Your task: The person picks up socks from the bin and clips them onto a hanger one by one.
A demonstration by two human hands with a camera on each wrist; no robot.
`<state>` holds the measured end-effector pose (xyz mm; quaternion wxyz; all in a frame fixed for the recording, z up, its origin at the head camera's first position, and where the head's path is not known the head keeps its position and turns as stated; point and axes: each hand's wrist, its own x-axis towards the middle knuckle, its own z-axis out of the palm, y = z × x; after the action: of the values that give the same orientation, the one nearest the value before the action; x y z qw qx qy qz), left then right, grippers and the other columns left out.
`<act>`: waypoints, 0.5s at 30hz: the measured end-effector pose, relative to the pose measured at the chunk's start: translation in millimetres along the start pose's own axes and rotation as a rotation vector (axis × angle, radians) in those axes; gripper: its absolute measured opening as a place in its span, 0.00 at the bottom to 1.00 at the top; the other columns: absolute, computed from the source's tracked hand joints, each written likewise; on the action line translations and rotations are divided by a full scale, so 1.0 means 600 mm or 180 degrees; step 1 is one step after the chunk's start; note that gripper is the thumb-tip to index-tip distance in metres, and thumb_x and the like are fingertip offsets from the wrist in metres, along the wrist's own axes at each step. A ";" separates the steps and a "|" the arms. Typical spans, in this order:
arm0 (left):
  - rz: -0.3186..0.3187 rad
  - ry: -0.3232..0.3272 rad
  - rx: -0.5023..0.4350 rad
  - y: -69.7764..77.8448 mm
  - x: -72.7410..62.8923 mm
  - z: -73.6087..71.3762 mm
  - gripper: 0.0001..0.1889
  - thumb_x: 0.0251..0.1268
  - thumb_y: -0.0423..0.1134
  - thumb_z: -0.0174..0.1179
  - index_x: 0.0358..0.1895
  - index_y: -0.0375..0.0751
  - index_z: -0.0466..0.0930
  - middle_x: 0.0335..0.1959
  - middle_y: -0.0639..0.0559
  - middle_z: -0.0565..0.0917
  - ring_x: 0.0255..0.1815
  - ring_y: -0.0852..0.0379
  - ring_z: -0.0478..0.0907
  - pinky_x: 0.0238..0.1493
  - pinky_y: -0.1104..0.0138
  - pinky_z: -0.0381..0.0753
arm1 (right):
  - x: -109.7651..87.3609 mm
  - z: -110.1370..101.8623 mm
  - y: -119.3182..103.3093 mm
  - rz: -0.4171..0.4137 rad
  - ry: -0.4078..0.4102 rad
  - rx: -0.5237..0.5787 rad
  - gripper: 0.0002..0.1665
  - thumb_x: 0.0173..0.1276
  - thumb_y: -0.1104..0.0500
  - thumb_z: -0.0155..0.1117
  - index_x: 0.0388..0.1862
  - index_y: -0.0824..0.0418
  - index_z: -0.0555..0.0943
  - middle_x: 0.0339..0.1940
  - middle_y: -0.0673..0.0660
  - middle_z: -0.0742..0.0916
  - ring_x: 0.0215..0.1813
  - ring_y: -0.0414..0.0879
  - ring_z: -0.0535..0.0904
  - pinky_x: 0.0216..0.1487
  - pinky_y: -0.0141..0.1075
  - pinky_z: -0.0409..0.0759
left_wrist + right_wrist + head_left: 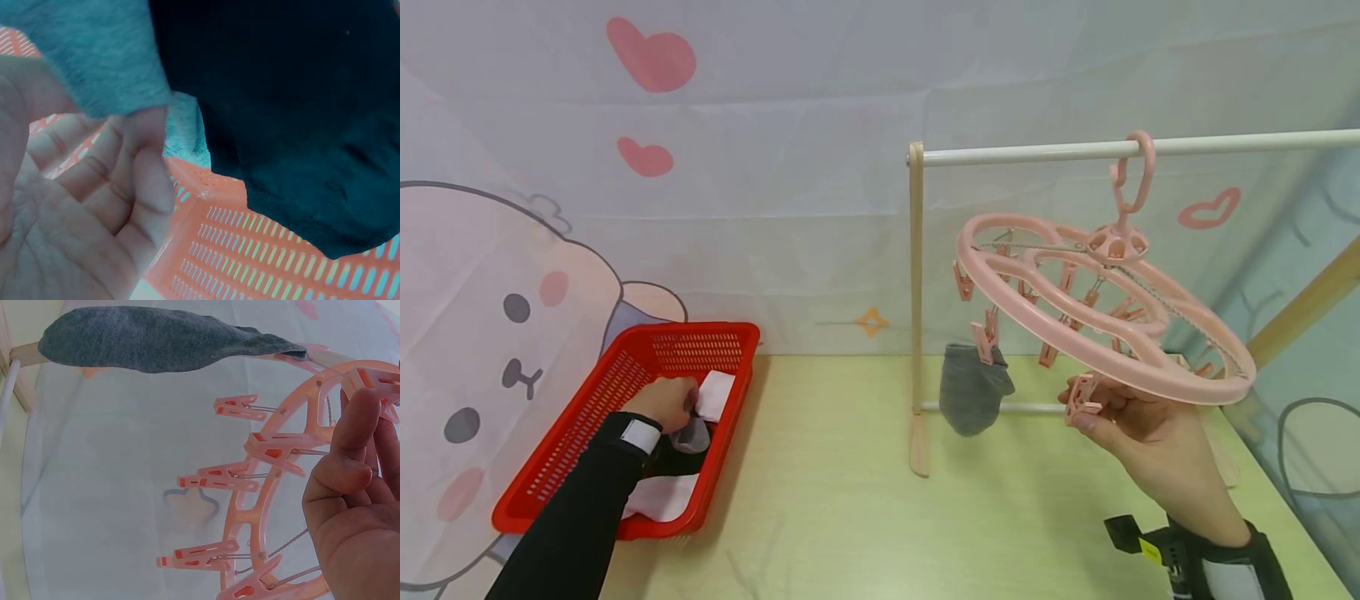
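Inside the red basket [739, 400], my left hand [662, 404] pinches the edge of a grey sock [103, 53] between thumb and fingers. A black cloth piece [281, 125] hangs right beside that sock in the left wrist view. On the other side, my right hand [1157, 454] pinches a pink clothespin [1081, 396] that dangles from the rim of a round pink clip hanger [1117, 243]. Another grey sock [967, 392] hangs from a clip on the hanger's left side; the right wrist view shows its full length.
A white rail [1022, 153] on a wooden post [917, 317] carries the hanger by its hook. Several other pink clips hang around the ring. White cloth pieces [666, 497] lie in the basket. The pale table [820, 500] spreads between basket and rack.
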<state>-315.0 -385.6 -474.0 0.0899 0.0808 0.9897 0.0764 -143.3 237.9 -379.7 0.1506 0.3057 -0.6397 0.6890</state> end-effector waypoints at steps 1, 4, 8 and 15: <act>-0.0003 0.0064 -0.0010 0.000 0.000 0.000 0.13 0.63 0.36 0.67 0.50 0.41 0.83 0.35 0.46 0.87 0.29 0.51 0.79 0.41 0.53 0.89 | 0.000 0.000 -0.001 0.0036 0.0004 -0.0032 0.19 0.62 0.89 0.55 0.50 0.80 0.76 0.47 0.61 0.89 0.45 0.46 0.87 0.45 0.32 0.87; 0.0029 0.0307 -0.0124 0.001 0.000 -0.006 0.16 0.64 0.35 0.65 0.54 0.37 0.80 0.36 0.43 0.86 0.28 0.51 0.79 0.38 0.53 0.89 | 0.001 0.001 -0.004 0.0122 -0.0008 -0.0102 0.18 0.63 0.88 0.55 0.50 0.80 0.76 0.47 0.60 0.88 0.45 0.46 0.87 0.46 0.32 0.87; 0.0137 0.0685 -0.0354 0.006 0.000 -0.020 0.19 0.63 0.34 0.64 0.57 0.34 0.76 0.38 0.38 0.87 0.27 0.51 0.79 0.32 0.56 0.88 | 0.002 0.002 -0.010 0.0209 0.0012 -0.0223 0.18 0.63 0.87 0.57 0.51 0.79 0.75 0.46 0.58 0.88 0.45 0.46 0.87 0.45 0.32 0.87; 0.0183 0.1110 -0.0819 0.017 0.000 -0.043 0.20 0.67 0.36 0.63 0.61 0.39 0.75 0.44 0.35 0.87 0.29 0.50 0.81 0.33 0.53 0.90 | 0.004 -0.002 -0.002 -0.0016 -0.0002 0.0063 0.20 0.61 0.90 0.54 0.52 0.82 0.75 0.47 0.62 0.89 0.46 0.47 0.88 0.45 0.32 0.87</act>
<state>-318.2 -379.1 -447.4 -0.0753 0.0825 0.9697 0.2174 -144.7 238.9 -377.3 0.1491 0.3090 -0.6321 0.6948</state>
